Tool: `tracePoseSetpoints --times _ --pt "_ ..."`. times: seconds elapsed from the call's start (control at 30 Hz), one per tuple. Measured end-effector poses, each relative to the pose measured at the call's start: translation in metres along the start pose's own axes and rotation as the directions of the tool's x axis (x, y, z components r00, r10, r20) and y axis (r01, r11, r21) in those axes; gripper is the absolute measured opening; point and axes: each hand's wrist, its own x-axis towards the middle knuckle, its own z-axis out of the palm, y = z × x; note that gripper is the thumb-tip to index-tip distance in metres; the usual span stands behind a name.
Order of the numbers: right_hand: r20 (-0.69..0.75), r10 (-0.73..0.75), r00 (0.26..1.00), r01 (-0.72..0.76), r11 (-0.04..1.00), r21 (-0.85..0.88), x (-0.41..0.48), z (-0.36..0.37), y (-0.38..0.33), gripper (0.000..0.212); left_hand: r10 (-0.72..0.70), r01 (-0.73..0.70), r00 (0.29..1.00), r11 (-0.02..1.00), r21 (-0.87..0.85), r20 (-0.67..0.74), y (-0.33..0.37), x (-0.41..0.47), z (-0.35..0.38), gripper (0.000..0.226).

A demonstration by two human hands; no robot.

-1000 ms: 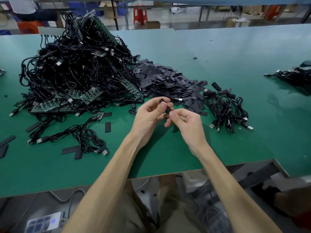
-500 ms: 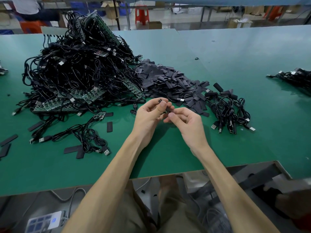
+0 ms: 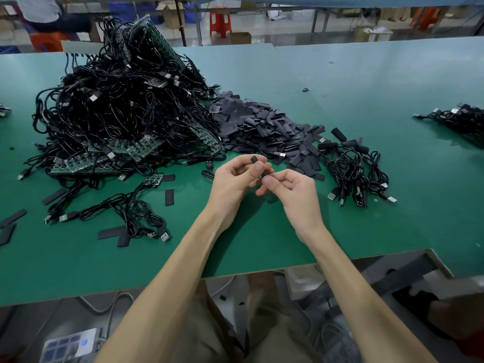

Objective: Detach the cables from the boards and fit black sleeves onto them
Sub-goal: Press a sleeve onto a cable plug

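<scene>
Left hand (image 3: 233, 179): fingers curled, thumb and forefinger pinching a short black sleeve (image 3: 253, 160), whose upper end projects above the thumb. Right hand (image 3: 293, 195): fingers curled, thumb and forefinger closed on the lower end of the same short black sleeve, close against the left thumb. Both hands are held over the near part of the green tabletop (image 3: 392, 218), at the centre of the view. Whether a cable sits inside the sleeve cannot be told; the fingers hide it.

Just beyond the hands: a large pile of loose flat black sleeves (image 3: 262, 127), spreading toward the right. Touching that pile on its left: a tall heap of tangled black USB cables (image 3: 117, 113), with green circuit boards (image 3: 86, 163) lying in and under it and several boards propped up at the top. To the right of the hands, beside the sleeve pile: a small bundle of coiled black cables (image 3: 351, 169) with sleeves on their far ends. To the left front: a few loose coiled cables (image 3: 131, 210) with silver plugs, and single flat sleeves (image 3: 169, 197) scattered among them. At the far right edge: another batch of black cables (image 3: 458, 119), well apart from the rest. Beyond the tabletop: a red plastic stool (image 3: 220, 22) and cardboard boxes on the floor
</scene>
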Motion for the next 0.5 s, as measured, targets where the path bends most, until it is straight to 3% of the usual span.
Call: tracePoseSetpoints --times 0.5 --pt "0.004 -0.030 1.000 0.029 0.999 0.019 0.0001 0.0010 0.0002 0.012 0.003 -0.004 1.000 0.999 -0.032 -0.018 -0.0024 0.0015 -0.0024 0.028"
